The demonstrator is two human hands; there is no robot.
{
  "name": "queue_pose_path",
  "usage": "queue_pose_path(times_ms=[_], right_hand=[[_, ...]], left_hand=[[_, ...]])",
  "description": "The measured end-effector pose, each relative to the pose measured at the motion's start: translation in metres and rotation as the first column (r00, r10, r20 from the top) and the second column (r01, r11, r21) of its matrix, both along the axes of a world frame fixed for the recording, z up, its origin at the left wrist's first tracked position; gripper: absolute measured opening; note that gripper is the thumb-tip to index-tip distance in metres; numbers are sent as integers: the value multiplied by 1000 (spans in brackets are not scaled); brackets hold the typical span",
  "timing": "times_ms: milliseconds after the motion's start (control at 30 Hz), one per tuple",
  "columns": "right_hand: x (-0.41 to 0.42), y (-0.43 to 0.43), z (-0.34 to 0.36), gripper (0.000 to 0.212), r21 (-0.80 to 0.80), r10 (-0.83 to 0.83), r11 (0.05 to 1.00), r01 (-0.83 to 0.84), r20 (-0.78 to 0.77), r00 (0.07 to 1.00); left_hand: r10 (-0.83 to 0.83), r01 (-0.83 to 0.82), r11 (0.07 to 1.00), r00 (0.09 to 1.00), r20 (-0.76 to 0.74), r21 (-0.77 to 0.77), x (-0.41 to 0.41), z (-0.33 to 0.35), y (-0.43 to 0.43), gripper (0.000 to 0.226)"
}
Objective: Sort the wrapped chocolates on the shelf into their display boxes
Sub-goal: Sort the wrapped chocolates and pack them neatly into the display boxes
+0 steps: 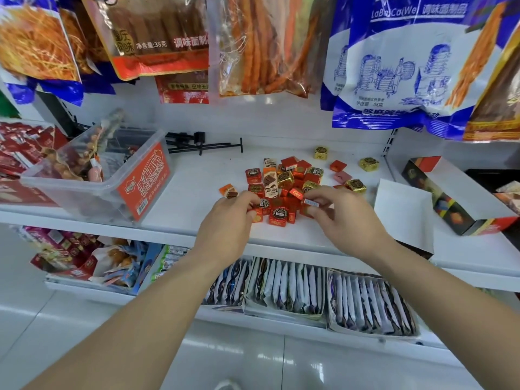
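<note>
A heap of wrapped chocolates (284, 184), red, gold, orange and white, lies on the white shelf (197, 198). My left hand (228, 220) is at the heap's near left edge, its fingers curled round a red chocolate (260, 205). At the near right edge, my right hand (340, 218) pinches a red chocolate (311, 203) with a barcode label. Two gold chocolates (368, 164) lie apart at the back right. An open display box (439, 198), black outside and white inside, stands on the shelf to the right, with its white flap (402, 215) toward the heap.
A clear plastic tub (95, 175) with a red label holds snacks at the left. Black metal hooks (202, 143) lie at the shelf's back. Snack bags (408, 66) hang above. The lower shelf holds cartons of sachets (287, 291).
</note>
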State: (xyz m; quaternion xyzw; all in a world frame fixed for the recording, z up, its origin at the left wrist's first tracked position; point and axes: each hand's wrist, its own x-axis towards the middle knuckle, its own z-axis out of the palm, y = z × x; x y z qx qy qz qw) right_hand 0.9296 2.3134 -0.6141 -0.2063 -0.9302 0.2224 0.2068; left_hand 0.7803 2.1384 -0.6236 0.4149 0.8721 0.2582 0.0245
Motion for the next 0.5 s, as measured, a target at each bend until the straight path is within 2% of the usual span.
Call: queue_pose_path(times_ms=[133,233,267,333,400,500], right_hand=[[6,0,8,20,-236,-2,972,-13,-66,998],[9,-3,9,21,-306,21,951,-48,-92,996],[11,-4,11,21,-339,29,939,-63,-105,994],[13,-9,17,21,-398,48,912,-103,-145,988],[15,-14,24,21,-473,71,866,-162,-206,976],[16,-21,33,23,-581,87,777,-243,-283,955]], left_hand=[[18,-17,1000,1000,-24,24,1,8,0,13],[77,-65,981,995,-58,183,0,31,0,8],[85,-76,967,996,-27,244,2,39,-1,8],[26,-81,930,987,157,360,9,51,-3,13],[-99,-97,892,911,401,441,20,58,-4,18],[-195,-114,868,817,542,484,29,59,-4,20]])
